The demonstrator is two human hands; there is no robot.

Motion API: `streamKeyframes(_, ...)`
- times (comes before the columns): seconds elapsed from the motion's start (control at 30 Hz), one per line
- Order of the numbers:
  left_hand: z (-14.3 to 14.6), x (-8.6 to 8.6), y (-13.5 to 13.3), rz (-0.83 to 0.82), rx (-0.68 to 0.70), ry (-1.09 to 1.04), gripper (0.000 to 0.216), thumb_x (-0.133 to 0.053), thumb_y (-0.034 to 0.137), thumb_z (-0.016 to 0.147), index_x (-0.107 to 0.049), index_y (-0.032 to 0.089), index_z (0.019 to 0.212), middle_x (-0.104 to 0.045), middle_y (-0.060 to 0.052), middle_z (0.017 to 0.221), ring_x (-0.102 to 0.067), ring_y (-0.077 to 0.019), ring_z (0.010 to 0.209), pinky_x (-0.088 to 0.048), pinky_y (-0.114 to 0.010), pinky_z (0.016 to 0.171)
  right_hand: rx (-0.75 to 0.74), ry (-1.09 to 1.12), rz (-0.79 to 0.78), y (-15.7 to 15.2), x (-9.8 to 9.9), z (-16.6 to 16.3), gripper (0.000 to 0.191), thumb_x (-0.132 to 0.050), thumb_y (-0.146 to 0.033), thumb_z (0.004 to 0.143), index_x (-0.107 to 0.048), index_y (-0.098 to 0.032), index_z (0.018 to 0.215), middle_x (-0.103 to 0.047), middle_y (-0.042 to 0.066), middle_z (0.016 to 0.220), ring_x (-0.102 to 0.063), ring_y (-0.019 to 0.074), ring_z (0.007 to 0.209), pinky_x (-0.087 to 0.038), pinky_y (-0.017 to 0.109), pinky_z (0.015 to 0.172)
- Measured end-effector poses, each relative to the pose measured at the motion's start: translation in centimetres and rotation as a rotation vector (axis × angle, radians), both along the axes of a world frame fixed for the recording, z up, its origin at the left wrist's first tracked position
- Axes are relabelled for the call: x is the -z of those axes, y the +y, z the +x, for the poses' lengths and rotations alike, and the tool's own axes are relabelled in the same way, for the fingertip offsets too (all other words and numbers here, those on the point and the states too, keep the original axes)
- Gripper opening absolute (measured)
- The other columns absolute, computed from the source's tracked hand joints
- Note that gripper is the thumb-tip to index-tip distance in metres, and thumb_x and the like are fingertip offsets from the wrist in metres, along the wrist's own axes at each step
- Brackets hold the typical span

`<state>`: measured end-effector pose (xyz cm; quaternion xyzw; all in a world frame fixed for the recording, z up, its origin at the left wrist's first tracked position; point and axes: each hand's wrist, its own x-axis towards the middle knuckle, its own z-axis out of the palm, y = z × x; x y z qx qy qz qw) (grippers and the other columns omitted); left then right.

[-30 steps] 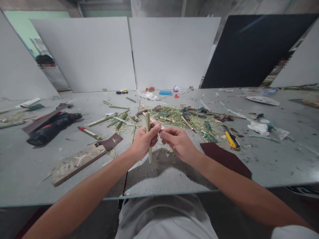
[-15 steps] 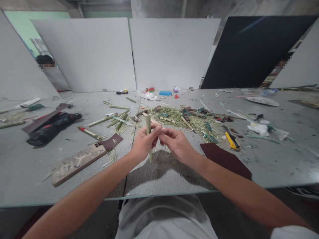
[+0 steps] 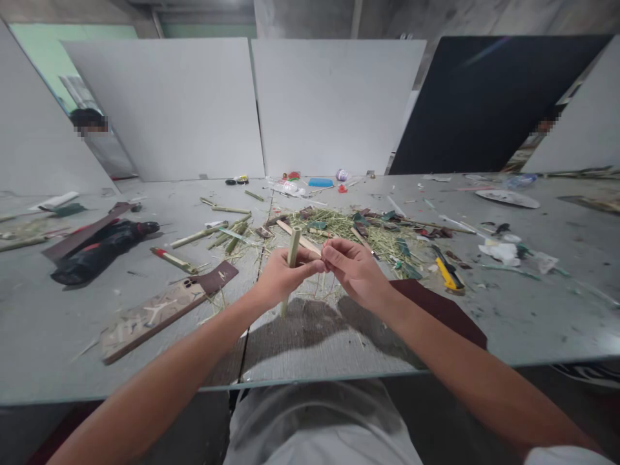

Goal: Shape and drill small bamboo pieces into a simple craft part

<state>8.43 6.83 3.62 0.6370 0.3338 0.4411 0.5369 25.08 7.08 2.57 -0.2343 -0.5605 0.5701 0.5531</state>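
Pale green hollow tube [image 3: 294, 239] gripped in the left hand [image 3: 279, 278], a thin reddish strand [image 3: 327, 242] at the fingertips of the right hand [image 3: 356, 271].
The tube is slim and straight, light yellowish green, with an open, round upper end showing paler at its rim; it stands nearly upright, its top tipped slightly to the right, above the near part of the table [image 3: 310, 342]. The left hand's fingers wrap its middle, and the lower end sticks out below. The right hand's thumb and fingers pinch the strand just beside the left thumb, though its exact path between the hands is too fine to follow. Behind the hands lies a heap of green shavings [image 3: 339, 223].
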Motion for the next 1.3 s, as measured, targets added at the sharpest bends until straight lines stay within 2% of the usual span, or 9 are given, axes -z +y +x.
streamKeyframes(0.1, 0.1, 0.0, -0.1, 0.041, -0.021, 0.045, 0.031, -0.079, 0.043, 0.069, -0.069, 0.013, 0.071, -0.039, 0.006, 0.045, -0.027, -0.0033, 0.042, -0.019, -0.022, 0.042, 0.001, 0.048, -0.045, -0.2, -0.1, -0.3, 0.017, -0.077, -0.036, 0.078, -0.069, -0.021, 0.075, -0.055, -0.003, 0.065, -0.045, 0.01, 0.061, -0.035, 0.027, 0.062)
streamKeyframes(0.27, 0.0, 0.1, -0.1, 0.09, -0.066, 0.118, 0.028, -0.078, 0.039, 0.069, -0.069, 0.013, 0.071, -0.049, 0.003, 0.053, -0.034, -0.0053, 0.048, -0.026, -0.022, 0.047, -0.003, 0.122, -0.104, -0.4, -0.3, -0.7, 0.021, -0.08, -0.037, 0.073, -0.068, -0.02, 0.072, -0.056, -0.003, 0.065, -0.046, 0.01, 0.062, -0.037, 0.026, 0.062)
streamKeyframes(0.47, 0.2, 0.1, -0.3, 0.12, -0.052, 0.142, 0.023, -0.073, 0.036, 0.073, -0.069, 0.013, 0.07, -0.058, -0.002, 0.063, -0.044, -0.0084, 0.056, -0.034, -0.023, 0.053, -0.009, 0.124, -0.105, -0.4, -0.3, -0.7, 0.024, -0.078, -0.038, 0.075, -0.065, -0.02, 0.071, -0.052, -0.003, 0.064, -0.044, 0.0098, 0.06, -0.037, 0.026, 0.06)
streamKeyframes(0.67, 0.1, 0.0, -0.4, 0.104, -0.037, 0.134, 0.023, -0.073, 0.036, 0.073, -0.069, 0.014, 0.069, -0.053, 0.0, 0.058, -0.039, -0.0076, 0.052, -0.029, -0.023, 0.049, 0.002, 0.099, -0.097, -0.4, -0.2, -0.7, 0.025, -0.077, -0.04, 0.076, -0.063, -0.021, 0.071, -0.05, -0.003, 0.065, -0.043, 0.0108, 0.06, -0.038, 0.026, 0.06)
streamKeyframes(0.93, 0.0, -0.3, -0.6, 0.074, -0.012, 0.086, 0.028, -0.076, 0.041, 0.073, -0.068, 0.014, 0.071, -0.038, 0.005, 0.046, -0.028, -0.0044, 0.041, -0.019, -0.021, 0.041, -0.005, 0.075, -0.092, -0.7, -0.6, -0.6, 0.026, -0.078, -0.042, 0.075, -0.063, -0.021, 0.072, -0.049, -0.003, 0.066, -0.042, 0.011, 0.062, -0.036, 0.027, 0.061)
streamKeyframes(1.07, -0.5, -0.4, -0.3, 0.079, -0.026, -0.067, 0.031, -0.075, 0.044, 0.075, -0.071, 0.016, 0.088, -0.043, 0.005, 0.051, -0.029, -0.0028, 0.04, -0.02, -0.02, 0.039, -0.051, -0.044, -0.044, -0.9, -0.5, -0.4, 0.026, -0.071, -0.044, 0.081, -0.063, -0.02, 0.074, -0.05, -0.002, 0.068, -0.043, 0.012, 0.064, -0.036, 0.028, 0.064)
streamKeyframes(1.17, -0.9, -0.4, 0.0, 0.065, -0.024, -0.086, 0.038, -0.075, 0.043, 0.076, -0.071, 0.016, 0.101, -0.048, 0.004, 0.056, -0.029, -0.0024, 0.04, -0.019, -0.019, 0.039, -0.099, -0.093, -0.029, -1.0, -0.4, -0.3, 0.026, -0.07, -0.044, 0.082, -0.064, -0.02, 0.075, -0.052, -0.001, 0.07, -0.044, 0.0128, 0.067, -0.036, 0.029, 0.067)
streamKeyframes(1.3, -1.2, -0.3, 0.3, 0.083, 0.039, -0.033, 0.036, -0.072, 0.046, 0.077, -0.074, 0.014, 0.094, -0.055, 0.0, 0.056, -0.029, -0.0028, 0.039, -0.017, -0.02, 0.038, -0.128, -0.115, -0.033, -1.0, -0.4, -0.3, 0.025, -0.069, -0.042, 0.083, -0.062, -0.019, 0.074, -0.054, -0.001, 0.071, -0.045, 0.0131, 0.069, -0.036, 0.029, 0.07)
